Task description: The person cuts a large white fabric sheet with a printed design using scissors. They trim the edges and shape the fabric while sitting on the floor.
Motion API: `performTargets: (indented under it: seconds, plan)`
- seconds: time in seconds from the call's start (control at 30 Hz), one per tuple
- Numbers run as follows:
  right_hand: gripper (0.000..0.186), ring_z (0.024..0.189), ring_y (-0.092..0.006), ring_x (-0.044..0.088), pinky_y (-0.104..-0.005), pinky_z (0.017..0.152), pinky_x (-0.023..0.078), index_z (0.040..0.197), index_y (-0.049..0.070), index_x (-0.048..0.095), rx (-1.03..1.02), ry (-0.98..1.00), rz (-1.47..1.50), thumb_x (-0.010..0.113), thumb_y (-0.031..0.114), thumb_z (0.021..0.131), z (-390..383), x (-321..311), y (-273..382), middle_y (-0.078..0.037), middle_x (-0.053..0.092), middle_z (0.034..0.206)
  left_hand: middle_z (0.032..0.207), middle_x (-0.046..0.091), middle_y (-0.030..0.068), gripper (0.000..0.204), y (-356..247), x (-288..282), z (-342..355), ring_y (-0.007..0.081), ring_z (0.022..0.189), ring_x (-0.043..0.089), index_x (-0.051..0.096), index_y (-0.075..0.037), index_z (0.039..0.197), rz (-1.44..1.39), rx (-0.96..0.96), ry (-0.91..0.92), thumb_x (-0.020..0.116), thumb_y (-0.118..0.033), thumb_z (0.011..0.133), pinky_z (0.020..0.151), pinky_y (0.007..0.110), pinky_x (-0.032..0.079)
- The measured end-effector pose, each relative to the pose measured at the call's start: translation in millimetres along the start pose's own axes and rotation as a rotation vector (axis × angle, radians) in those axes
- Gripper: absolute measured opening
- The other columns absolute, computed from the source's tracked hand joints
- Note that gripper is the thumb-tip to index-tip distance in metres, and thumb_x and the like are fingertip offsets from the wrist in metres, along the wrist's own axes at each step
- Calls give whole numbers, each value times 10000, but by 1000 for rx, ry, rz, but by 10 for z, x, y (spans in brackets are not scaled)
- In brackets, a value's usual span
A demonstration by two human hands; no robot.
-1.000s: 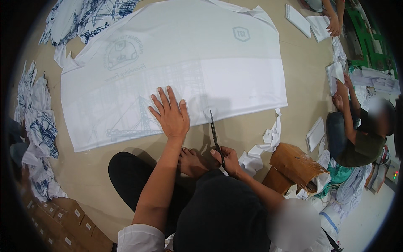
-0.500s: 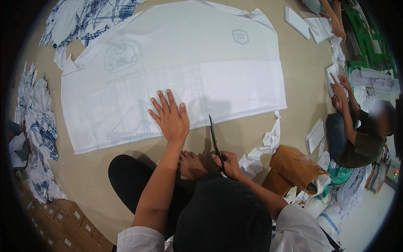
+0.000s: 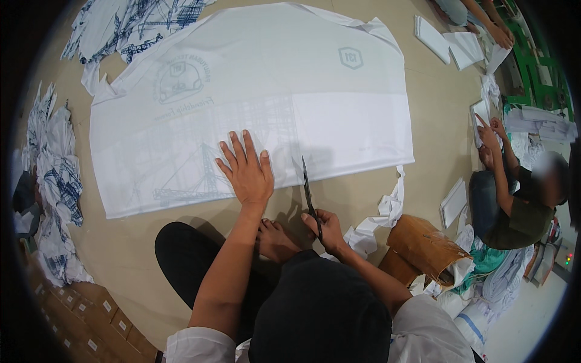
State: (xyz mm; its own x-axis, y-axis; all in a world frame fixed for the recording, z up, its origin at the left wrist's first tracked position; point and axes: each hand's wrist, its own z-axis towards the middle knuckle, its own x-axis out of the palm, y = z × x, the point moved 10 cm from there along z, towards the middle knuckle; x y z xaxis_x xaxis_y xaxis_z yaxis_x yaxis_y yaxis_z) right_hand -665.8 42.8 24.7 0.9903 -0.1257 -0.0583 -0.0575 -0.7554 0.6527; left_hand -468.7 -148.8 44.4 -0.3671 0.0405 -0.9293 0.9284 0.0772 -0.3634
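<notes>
Large white cloth (image 3: 351, 130) lies spread on the floor (image 3: 439, 139), faint grey print on it, one long edge nearest the person. Heap of blue-printed cloth (image 3: 60, 181) sits to the left of the white cloth, apart from it. Cardboard box (image 3: 430, 248) stands off the white cloth's near right corner; a crumpled white strip (image 3: 390, 202) runs from about that corner toward the box, and I cannot tell whether strip and cloth are joined. Left hand (image 3: 249, 180) holds nothing: palm down, fingers spread, laid flat on the white cloth close to its near edge. Right hand (image 3: 325, 230), short of that edge, has its fingers curled round the handles of dark scissors (image 3: 307, 189). Scissors point away from the person, tip overlapping the white cloth's near edge, to the right of the left hand; blade gap too fine to read. Judgement: step in hand looks like trimming at the near edge, blades being lined up while the left hand steadies the cloth. Next move seems to call for getting the edge between the blades, a steady closing squeeze, and left fingers clear of the line.
</notes>
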Motion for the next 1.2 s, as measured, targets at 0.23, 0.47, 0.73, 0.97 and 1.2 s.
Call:
performTargets:
  seconds: [0.23,0.47,0.73,0.97,1.2]
  plan:
    - [424,550,-74,546,-261,517,422,787,24,672,8,-7,6,806,391,953,3,12,7,7,590,653,1774,174,200,668,-22,-31,-5,483,1626,73,267,-102,1701,1,11,-17,353,-422,1121,1275,670,-8]
    - [359,545,-64,556,-249,523,422,800,40,673,5,10,-30,784,327,985,-12,1,-8,15,600,647,1770,182,207,666,-20,-38,-5,486,1624,80,271,-105,1700,1,11,-24,352,-427,1123,1274,671,-4]
    - [435,531,-82,558,-265,505,424,752,39,642,4,-13,31,816,390,939,112,6,61,-6,595,618,1771,184,197,672,-19,-23,-6,470,1631,62,273,-110,1701,-1,5,-22,357,-441,1123,1279,663,-20]
    - [421,518,-79,554,-260,499,413,756,49,646,9,-25,43,819,387,936,170,50,151,-7,603,612,1764,196,213,666,-17,-34,-14,489,1623,85,282,-102,1696,1,9,-31,356,-429,1120,1274,673,2]
    - [418,499,-72,543,-260,487,409,748,53,642,12,-36,48,828,381,928,173,35,99,-1,593,597,1767,193,206,666,-21,-47,-31,486,1623,92,284,-104,1696,6,10,-32,381,-408,1112,1275,671,5]
